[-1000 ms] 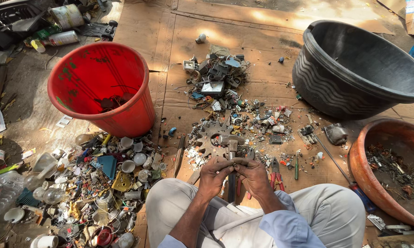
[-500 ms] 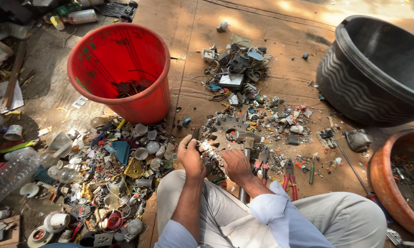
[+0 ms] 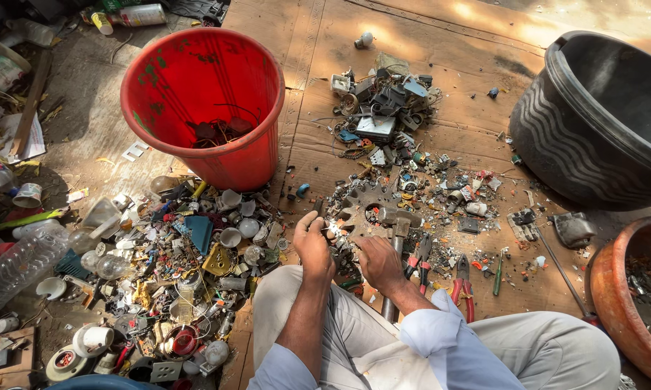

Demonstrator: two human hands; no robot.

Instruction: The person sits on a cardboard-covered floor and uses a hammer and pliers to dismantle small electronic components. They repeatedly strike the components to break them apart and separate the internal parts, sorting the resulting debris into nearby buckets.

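Observation:
I sit on flattened cardboard with my knees apart. My left hand (image 3: 313, 242) pinches a small shiny scrap piece (image 3: 332, 228) over a toothed metal gear plate (image 3: 365, 204). My right hand (image 3: 378, 260) is closed around the wooden handle of a hammer (image 3: 396, 231), whose steel head rests at the gear plate's edge. Tiny broken parts lie scattered around both hands.
A red bucket (image 3: 195, 65) with dark scrap inside stands at the upper left. A black tub (image 3: 556, 137) and a terracotta bowl (image 3: 610, 289) are on the right. Bulb parts and caps (image 3: 166, 267) pile at the left. Red-handled pliers (image 3: 464, 289) and a circuit scrap heap (image 3: 383, 108) lie ahead.
My view has shifted left, so the bucket sits nearer the centre. Both hands have stayed close together over the gear plate, the left one raised slightly with the small piece.

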